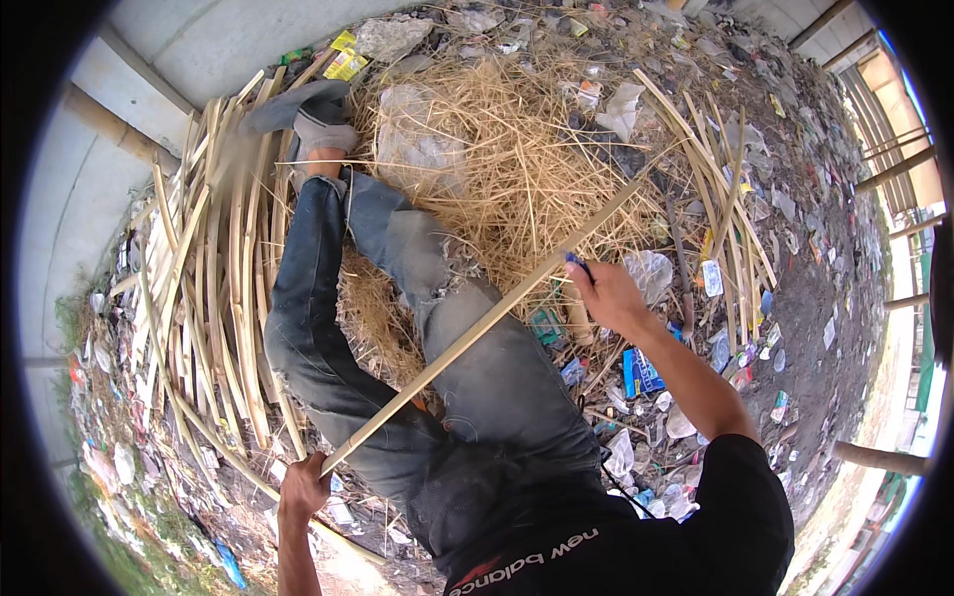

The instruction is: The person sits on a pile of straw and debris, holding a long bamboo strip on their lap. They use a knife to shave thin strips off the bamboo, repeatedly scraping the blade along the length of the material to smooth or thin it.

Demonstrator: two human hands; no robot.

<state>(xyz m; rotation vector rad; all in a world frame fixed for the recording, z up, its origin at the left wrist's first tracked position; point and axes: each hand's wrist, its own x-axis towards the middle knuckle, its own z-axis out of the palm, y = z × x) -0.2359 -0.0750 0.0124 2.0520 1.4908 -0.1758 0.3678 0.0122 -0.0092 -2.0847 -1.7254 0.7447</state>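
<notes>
A long, pale bamboo strip runs slantwise across my thighs, from lower left to upper right. My left hand is closed round its near end. Farther up, beside the strip, my right hand is closed with the thumb stretched along it. A small dark blue object, perhaps a tool's handle, sticks out of that grip against the strip; its rest is hidden by the fingers. My legs, in worn jeans, stretch forward under the strip.
A pile of split bamboo strips lies to the left of my legs, with a smaller bundle at right. Ahead spreads a heap of straw-like shavings. Plastic litter covers the dirt ground. A grey wall stands at left.
</notes>
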